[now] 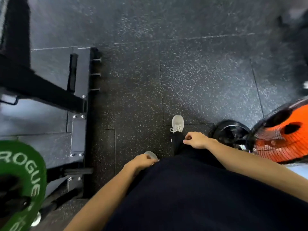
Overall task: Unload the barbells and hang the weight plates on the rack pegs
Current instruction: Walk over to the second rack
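Green ROGUE plate [25, 172] lower left by rack [50, 90]; both hands [196, 140] loosely curled, empty.

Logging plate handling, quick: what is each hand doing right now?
Left hand: loosely curled at the hip, holds no plate.
Right hand: loosely curled, holds nothing.

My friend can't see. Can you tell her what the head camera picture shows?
A person walks across a speckled gym floor, both hands loosely curled and empty. A green weight plate is at the left beside a black rack; an orange fan stands right.
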The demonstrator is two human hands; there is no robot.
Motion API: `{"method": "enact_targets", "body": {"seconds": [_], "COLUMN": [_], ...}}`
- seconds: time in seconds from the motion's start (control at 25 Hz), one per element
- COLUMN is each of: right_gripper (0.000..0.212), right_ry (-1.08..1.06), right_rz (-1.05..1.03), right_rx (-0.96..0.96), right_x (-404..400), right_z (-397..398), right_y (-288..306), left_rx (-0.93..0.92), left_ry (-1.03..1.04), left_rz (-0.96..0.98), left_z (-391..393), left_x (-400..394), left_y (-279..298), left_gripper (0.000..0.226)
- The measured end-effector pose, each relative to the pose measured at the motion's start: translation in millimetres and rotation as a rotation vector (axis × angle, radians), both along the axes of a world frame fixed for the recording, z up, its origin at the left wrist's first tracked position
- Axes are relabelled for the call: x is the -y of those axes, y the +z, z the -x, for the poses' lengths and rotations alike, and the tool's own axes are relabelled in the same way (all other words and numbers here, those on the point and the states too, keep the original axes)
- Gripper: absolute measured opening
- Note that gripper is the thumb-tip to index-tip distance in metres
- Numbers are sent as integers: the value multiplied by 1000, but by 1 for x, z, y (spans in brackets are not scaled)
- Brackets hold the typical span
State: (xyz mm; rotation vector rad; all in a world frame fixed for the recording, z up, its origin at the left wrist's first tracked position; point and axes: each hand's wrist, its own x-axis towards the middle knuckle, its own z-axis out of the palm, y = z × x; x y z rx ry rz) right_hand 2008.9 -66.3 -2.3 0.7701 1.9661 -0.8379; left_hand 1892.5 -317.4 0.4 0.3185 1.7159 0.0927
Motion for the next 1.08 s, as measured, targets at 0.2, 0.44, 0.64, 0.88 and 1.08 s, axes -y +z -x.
{"method": "enact_targets", "body": {"seconds": [0.2,0.44,0.64,0.88,1.08], "right_gripper": [38,32,32,43,39], "right_ry": [-85,-201,-236,-38,-61], "right_rz": [24,3,49,86,30], "right_rx": [50,-56,-57,28,52], "right_x": [-67,-223,-310,-376,-476], "right_z": [13,78,137,234,364], "right_y": [-20,-9,-4,-18,-10], "left_rx": [-76,-195,-330,-243,-204], "left_ry": [-129,-16,216,305,263], "left_rz": [-25,-14,-144,-66,-56], "left_z": [73,155,202,287,425], "left_x": [-101,-222,-308,-384,-464], "left_y": [-9,-9,3,-17,-25], "left_gripper": [53,48,39,39,40]}}
